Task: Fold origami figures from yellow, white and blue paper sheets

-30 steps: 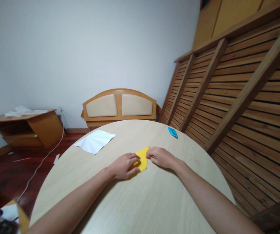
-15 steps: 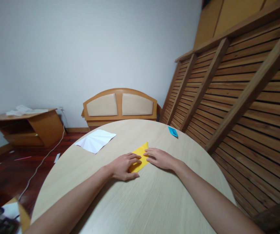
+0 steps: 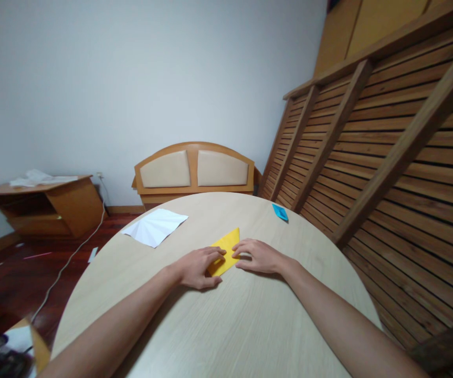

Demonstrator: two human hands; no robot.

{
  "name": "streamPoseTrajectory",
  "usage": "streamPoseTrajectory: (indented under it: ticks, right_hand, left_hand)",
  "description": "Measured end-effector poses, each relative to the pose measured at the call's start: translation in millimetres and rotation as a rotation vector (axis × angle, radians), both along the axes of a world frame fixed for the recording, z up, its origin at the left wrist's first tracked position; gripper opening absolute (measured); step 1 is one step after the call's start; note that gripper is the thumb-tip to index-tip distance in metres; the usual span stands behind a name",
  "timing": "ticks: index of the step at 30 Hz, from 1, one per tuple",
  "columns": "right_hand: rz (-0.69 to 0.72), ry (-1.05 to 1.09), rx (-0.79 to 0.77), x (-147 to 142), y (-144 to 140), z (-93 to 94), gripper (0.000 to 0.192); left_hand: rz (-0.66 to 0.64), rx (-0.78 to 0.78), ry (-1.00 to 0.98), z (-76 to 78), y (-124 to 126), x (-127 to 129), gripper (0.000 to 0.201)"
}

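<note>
A folded piece of yellow paper (image 3: 230, 240) lies on the round, pale wooden table, one corner pointing away from me. My left hand (image 3: 199, 268) rests over its left side, fingers spread across the paper and thumb apart on the table side. At the right edge of the paper, the fingertips of my right hand (image 3: 261, 256) touch it with the fingers slightly bent and the thumb apart. Parts of the paper's left and right sides are hidden under my fingers.
On the table (image 3: 226, 336), a creased white paper (image 3: 156, 227) lies at the left and a small blue folded piece (image 3: 280, 212) near the right rim. A slatted wooden frame (image 3: 376, 157) leans at the right. A headboard (image 3: 195, 190) stands behind.
My left hand has drawn slightly back to the left, showing more of the yellow paper. The paper has shifted a little away from me. My right hand stays nearly in place.
</note>
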State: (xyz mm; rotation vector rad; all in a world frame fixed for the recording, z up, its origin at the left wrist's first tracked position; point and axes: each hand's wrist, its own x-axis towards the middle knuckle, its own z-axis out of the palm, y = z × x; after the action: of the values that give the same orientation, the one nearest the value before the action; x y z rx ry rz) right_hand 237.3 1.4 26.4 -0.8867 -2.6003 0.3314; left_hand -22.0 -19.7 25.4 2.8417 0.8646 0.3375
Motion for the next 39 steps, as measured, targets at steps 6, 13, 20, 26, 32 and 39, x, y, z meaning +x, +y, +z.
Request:
streamPoseTrajectory:
  ticks: [6,13,20,26,32,39]
  right_hand:
    - [0.001,0.005,-0.001,0,1,-0.3,0.023]
    - [0.008,-0.024,0.055,-6,-1,0.4,0.022]
    - [0.047,-0.049,0.094,-9,1,-2.6,0.018]
    - [0.061,-0.063,0.109,-8,1,-3.4,0.022]
    - [0.025,-0.081,0.113,-10,1,-2.3,0.024]
    - [-0.022,-0.041,0.096,-11,-1,-0.8,0.02]
  left_hand:
    - [0.002,0.031,-0.003,0.5,1,2,0.044]
    - [0.063,0.05,0.002,-1.3,0,4,0.05]
    - [0.096,0.058,-0.017,-4.8,0,4,0.052]
    - [0.087,0.063,-0.003,3.0,-1,5,0.042]
    - [0.092,0.115,0.038,14.8,-2,1,0.052]
    - [0.261,0.087,-0.007,5.7,9,-3,0.021]
